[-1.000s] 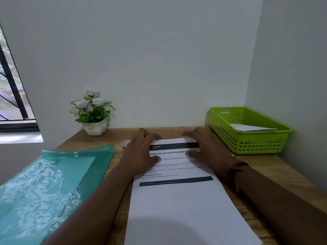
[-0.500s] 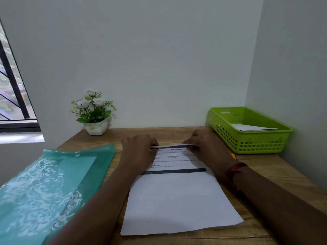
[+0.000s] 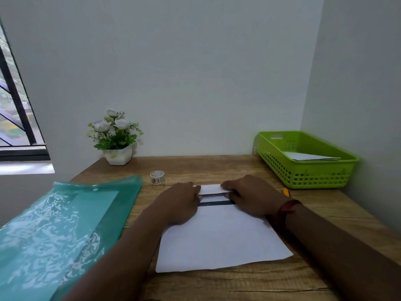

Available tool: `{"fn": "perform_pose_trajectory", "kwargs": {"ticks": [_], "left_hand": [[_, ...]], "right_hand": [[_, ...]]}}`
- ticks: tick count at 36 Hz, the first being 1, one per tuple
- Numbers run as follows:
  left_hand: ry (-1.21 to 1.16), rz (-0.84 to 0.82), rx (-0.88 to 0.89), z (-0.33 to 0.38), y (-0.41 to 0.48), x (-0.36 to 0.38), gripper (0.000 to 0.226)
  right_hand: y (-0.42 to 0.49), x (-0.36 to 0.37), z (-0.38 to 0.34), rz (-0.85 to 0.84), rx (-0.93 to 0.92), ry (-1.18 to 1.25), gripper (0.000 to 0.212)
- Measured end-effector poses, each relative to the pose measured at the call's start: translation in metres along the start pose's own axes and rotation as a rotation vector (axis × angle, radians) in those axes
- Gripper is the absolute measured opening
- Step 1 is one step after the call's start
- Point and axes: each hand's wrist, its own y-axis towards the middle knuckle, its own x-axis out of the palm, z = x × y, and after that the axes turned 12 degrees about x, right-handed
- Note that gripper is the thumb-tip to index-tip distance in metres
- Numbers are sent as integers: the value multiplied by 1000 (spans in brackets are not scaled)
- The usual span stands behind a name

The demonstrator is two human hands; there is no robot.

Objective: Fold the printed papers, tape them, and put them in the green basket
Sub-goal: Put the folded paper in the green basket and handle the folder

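The printed paper (image 3: 221, 240) lies flat on the table (image 3: 217, 285), its far edge folded over and pinched by the left hand (image 3: 180, 203) and the right hand (image 3: 251, 196). A green folder (image 3: 54, 231) lies left of them, a tape roll (image 3: 157, 177) sits just beyond the left hand, and the green basket (image 3: 308, 178), holding folded papers (image 3: 310, 157), stands farther off to the right.

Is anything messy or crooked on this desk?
Nothing is spilled or torn. The printed paper lies a bit crooked, its near edge slanting across the table. The teal folder seems to hang off the table's left side.
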Motion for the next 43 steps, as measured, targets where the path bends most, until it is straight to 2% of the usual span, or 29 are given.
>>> {"fn": "perform_pose_trajectory", "kwargs": {"ticks": [4, 8, 14, 18, 23, 29, 34, 39, 43], "left_hand": [[-40, -46, 2, 0, 1, 1, 48], [-40, -106, -5, 2, 1, 5, 54], [-60, -163, 14, 6, 2, 10, 57], [-75, -164, 9, 8, 4, 12, 56], [-93, -155, -10, 8, 3, 12, 57], [-90, -156, -63, 6, 3, 2, 60], [-74, -146, -33, -4, 0, -6, 53], [-52, -36, -60, -8, -1, -7, 35], [-38, 22, -114, -13, -1, -6, 39]], "right_hand": [[-1, 2, -4, -77, -23, -63, 30], [-1, 5, -8, -197, 9, -98, 48], [-4, 11, -16, -341, -12, 41, 66], [-2, 17, -21, -382, -55, 69, 68], [1, 17, -21, -357, -60, 102, 63], [3, 11, -14, -305, 31, 68, 63], [3, 4, -1, -221, 65, 27, 43], [2, 3, 15, -101, 118, 177, 33], [3, 3, 20, -85, 106, 181, 29]]}}
